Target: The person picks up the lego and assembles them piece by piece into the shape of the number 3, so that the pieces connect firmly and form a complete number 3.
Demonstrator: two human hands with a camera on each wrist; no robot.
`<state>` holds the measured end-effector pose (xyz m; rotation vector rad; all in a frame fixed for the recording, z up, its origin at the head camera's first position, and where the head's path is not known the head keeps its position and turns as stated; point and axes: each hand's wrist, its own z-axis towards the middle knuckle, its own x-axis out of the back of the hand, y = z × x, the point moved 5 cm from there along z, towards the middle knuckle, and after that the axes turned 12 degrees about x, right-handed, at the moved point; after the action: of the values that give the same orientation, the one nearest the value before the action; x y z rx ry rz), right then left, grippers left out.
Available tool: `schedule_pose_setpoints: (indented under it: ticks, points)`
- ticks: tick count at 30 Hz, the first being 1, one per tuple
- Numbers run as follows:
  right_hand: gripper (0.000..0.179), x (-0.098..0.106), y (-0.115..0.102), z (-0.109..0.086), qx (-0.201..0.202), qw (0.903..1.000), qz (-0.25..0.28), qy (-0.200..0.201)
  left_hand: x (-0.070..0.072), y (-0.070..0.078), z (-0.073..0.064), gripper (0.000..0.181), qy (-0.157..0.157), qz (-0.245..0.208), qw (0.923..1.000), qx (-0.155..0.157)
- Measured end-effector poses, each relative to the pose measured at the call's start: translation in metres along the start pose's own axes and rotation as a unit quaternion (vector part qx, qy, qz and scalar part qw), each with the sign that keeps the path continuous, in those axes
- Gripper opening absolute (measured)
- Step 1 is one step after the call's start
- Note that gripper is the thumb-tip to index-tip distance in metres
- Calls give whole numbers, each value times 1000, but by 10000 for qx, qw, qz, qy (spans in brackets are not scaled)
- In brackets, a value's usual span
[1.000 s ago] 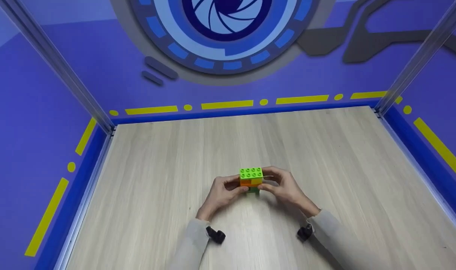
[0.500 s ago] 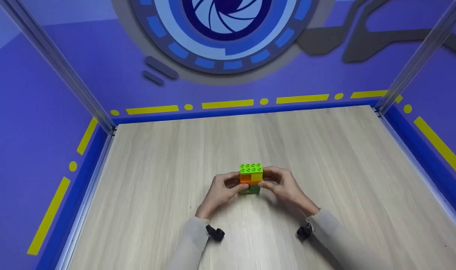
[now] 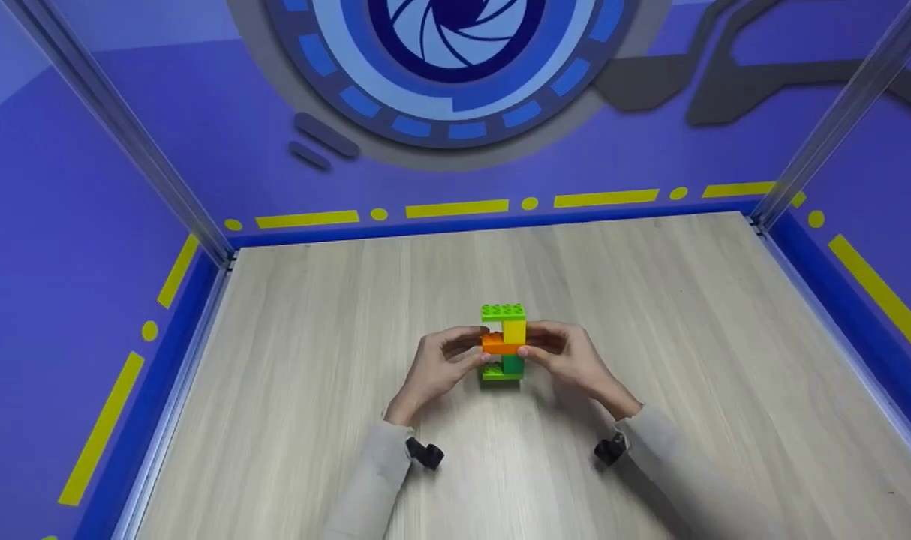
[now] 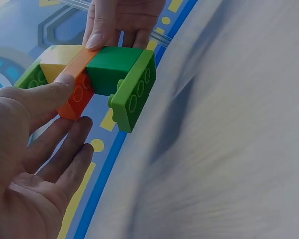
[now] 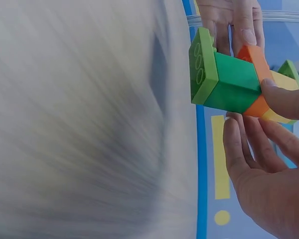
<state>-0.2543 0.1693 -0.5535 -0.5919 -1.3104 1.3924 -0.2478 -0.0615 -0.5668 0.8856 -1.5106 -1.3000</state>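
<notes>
A stack of toy building bricks [image 3: 513,331] is held up between both hands over the middle of the table. A light green plate [image 3: 503,312] tops it, then a yellow brick [image 3: 514,331], an orange plate [image 3: 493,344], a dark green brick [image 4: 107,70] and another light green plate [image 5: 204,67]. The yellow and dark green bricks sit at the right side, leaving gaps at the left. My left hand [image 3: 442,369] pinches the left end of the orange plate, its thumb in front. My right hand [image 3: 575,360] grips the stack's right side, thumb on the orange plate.
A wooden tabletop [image 3: 335,322] lies beneath the hands. Blue and purple printed panels [image 3: 425,184] with yellow marks stand at the back and both sides, with metal posts at the corners. Black wrist cameras [image 3: 425,454] sit at the grey sleeves [image 3: 369,476].
The brick stack has risen and tipped so that its front side shows more, with gaps now visible beside the yellow and dark green bricks. Both hands moved up slightly with it.
</notes>
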Motion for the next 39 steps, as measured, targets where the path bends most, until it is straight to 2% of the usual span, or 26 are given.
schedule_pose_setpoints:
  ticks: [9,12,19,25,33,39]
  points:
    - [42,4,-3,11,-223,9993,-289,102,5,8,10,41,98,159,9995,-270]
    - [44,6,-2,14,-275,9990,-343,128,5,9,14,39,135,257,9993,-225]
    - [47,8,-5,17,-280,9980,-534,214,6,13,19,37,269,824,9961,-177]
    - [45,7,-1,19,-291,9982,-479,208,7,15,24,36,362,971,9945,-179]
    - [40,5,10,27,-421,9977,-450,277,9,9,33,33,431,1274,9908,-140]
    - [36,2,21,33,-526,9959,-661,335,8,-1,41,33,436,1413,9890,89]
